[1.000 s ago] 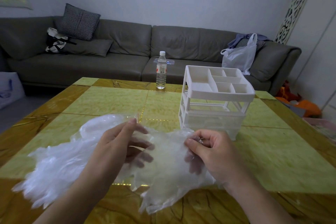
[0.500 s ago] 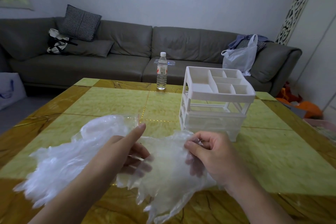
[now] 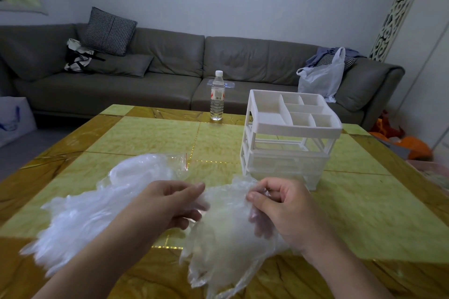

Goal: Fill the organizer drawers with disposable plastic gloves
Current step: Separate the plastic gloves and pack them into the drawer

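A thin bunch of clear plastic gloves [image 3: 226,233] hangs between my two hands above the table's near side. My left hand [image 3: 167,204] pinches its left edge with curled fingers. At its upper right edge my right hand [image 3: 279,206] grips it between thumb and fingers. A large pile of more gloves [image 3: 92,211], partly in a clear bag, lies on the table to the left, under my left forearm. The white organizer [image 3: 289,138] stands just beyond my right hand, with an open compartment tray on top and its drawers below pushed in.
The yellow-green tiled table [image 3: 364,206] has a water bottle [image 3: 217,96] at its far edge. Behind it runs a grey sofa [image 3: 170,75] with cushions and a white plastic bag [image 3: 320,77]. Orange items [image 3: 410,145] lie on the floor at the right.
My left hand has closed its fingers onto the glove bunch, which it touched with a straight finger before. Both hands have lifted the bunch slightly; the right hand keeps its grip.
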Action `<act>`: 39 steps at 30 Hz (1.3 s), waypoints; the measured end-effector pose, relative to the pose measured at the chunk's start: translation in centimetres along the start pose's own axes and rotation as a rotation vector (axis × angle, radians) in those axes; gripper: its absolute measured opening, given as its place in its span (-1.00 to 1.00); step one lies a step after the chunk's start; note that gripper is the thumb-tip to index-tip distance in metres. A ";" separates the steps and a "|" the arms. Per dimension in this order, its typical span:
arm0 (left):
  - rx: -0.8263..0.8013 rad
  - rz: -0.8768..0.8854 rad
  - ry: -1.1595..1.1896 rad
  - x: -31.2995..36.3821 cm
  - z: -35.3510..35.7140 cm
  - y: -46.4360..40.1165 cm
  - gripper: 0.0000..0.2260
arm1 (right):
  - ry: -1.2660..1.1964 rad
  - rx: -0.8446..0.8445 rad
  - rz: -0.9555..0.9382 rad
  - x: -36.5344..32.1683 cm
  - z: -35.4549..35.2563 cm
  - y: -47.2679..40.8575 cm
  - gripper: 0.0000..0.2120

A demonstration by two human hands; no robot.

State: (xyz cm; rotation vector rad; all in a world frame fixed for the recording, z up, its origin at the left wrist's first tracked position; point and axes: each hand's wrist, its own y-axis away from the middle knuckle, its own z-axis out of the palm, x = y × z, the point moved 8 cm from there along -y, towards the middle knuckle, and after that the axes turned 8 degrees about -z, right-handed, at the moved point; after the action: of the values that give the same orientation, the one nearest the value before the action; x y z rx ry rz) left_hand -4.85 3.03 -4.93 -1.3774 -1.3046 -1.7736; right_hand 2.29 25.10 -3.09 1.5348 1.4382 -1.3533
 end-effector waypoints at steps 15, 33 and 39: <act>-0.159 0.131 -0.250 1.4 3.2 0.7 -0.58 | -0.121 -0.001 0.007 -0.1 -1.9 0.0 -0.92; 0.258 1.542 -1.131 10.8 14.4 4.6 -0.92 | 0.140 0.458 -0.146 -1.1 -14.2 -1.1 -0.79; -0.073 1.395 -1.397 1.1 17.3 -1.8 -0.90 | -0.437 0.257 0.528 7.7 -10.1 -0.6 -0.41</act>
State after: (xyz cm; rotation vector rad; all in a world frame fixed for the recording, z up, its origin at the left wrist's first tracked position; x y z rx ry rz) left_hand 0.41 19.64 -4.40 -2.6428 -0.2849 0.2278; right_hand 3.40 37.02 -7.42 1.5060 0.5571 -1.4486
